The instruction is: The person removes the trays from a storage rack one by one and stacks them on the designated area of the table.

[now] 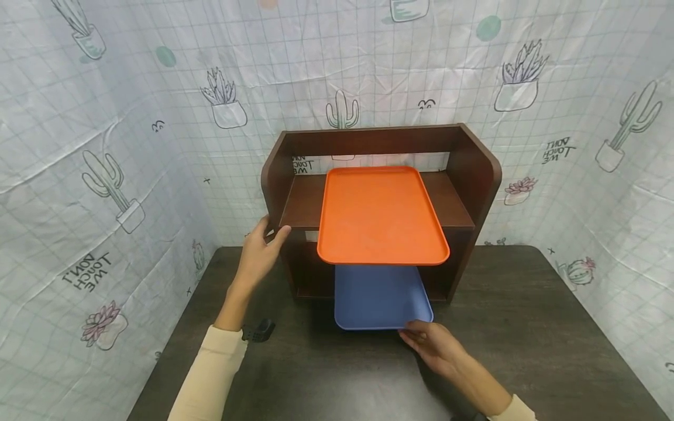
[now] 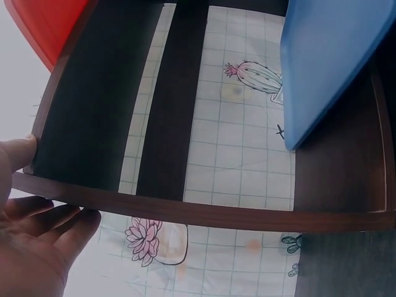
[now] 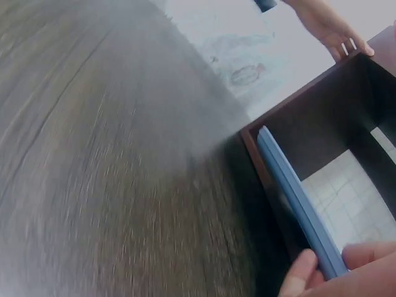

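Your right hand [image 1: 434, 348] pinches the blue tray [image 1: 379, 295] near its front right corner, fingers on both faces of the rim. That tray is partly inside the lower compartment [image 1: 313, 275] of the shelf [image 1: 476, 175], its front end jutting out above the table [image 1: 526, 327]. Your left hand [image 1: 260, 254] grips the shelf's left side, thumb at the front edge and the other fingers against the outer face. The orange tray [image 1: 381, 216] rests on the upper level and overhangs the blue one.

Since you hold just one corner, a push or pull could twist the blue tray until it jams against a side. Lift its front too high and it may knock the overhanging orange tray. Slacken your left hand, and drag from the tray could shift the shelf. You can't tell from here whether the blue tray's base lies flat inside
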### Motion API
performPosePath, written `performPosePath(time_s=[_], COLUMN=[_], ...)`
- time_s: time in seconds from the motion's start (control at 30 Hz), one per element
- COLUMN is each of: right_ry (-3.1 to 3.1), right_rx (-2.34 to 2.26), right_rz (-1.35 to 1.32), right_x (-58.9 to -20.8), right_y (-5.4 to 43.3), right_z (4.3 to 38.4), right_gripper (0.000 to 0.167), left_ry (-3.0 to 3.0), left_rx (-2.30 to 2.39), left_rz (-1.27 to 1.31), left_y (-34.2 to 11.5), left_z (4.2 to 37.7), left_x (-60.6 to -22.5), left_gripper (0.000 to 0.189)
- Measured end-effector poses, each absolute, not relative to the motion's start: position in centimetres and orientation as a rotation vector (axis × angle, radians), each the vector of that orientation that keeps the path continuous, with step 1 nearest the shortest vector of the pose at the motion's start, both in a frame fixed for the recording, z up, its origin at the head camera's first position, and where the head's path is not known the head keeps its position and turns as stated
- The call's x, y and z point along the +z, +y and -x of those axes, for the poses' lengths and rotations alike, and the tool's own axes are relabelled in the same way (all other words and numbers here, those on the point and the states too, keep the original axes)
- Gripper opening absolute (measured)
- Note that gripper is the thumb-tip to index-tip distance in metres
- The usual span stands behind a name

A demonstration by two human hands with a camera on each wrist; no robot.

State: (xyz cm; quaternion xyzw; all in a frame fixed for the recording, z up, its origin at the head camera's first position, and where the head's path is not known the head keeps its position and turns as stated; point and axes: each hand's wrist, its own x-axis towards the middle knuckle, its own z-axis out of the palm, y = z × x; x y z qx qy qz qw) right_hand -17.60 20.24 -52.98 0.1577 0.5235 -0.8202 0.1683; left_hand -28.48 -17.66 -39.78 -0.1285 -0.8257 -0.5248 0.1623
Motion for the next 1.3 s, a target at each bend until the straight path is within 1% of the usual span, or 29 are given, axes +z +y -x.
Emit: performPosePath(time_s=[0.03, 0.23, 0.37, 0.5, 0.73, 1.0, 1.1, 1.23, 1.3], right_ry=[1.492, 1.447, 1.433, 1.396, 1.368, 1.504, 1.556, 1.59, 1.604], right_rx=[-2.344, -2.46, -2.524, -2.583, -2.637, -2.65, -2.642, -2.643, -2.644], right_rz=[-0.455, -0.477, -0.432, -0.37, -0.35, -0.402, -0.427, -0.472, -0.484], right_x=[-53.0, -53.1, -53.0, -52.7, -52.8, -52.5, -52.4, -52.4, -52.4], right_y=[20.1, 19.1, 18.5, 18.2, 18.0, 18.2, 18.4, 18.9, 19.2], right_z=[17.6, 17.8, 17.9, 18.0, 17.9, 18.2, 18.2, 18.2, 18.2], right_gripper=[0.044, 0.052, 0.06, 0.063, 0.065, 0.062, 0.054, 0.038, 0.035], left_ry=[-2.359, -2.371, -2.368, -2.345, -2.324, -2.303, -2.289, -2.282, -2.279], left_rx=[-1.499, -1.508, -1.512, -1.531, -1.577, -1.617, -1.618, -1.608, -1.612], left_rz=[0.365, 0.367, 0.372, 0.397, 0.408, 0.38, 0.388, 0.396, 0.398], left_y=[-17.7, -17.8, -17.9, -17.8, -17.8, -18.0, -18.0, -18.1, -18.2], left_z=[28.5, 28.5, 28.6, 28.7, 28.7, 28.9, 29.0, 29.1, 29.1], left_x=[-39.8, -39.8, -39.8, -40.0, -40.1, -40.1, -40.2, -40.2, -40.3], left_gripper=[0.063, 0.065, 0.066, 0.064, 0.061, 0.063, 0.062, 0.061, 0.06])
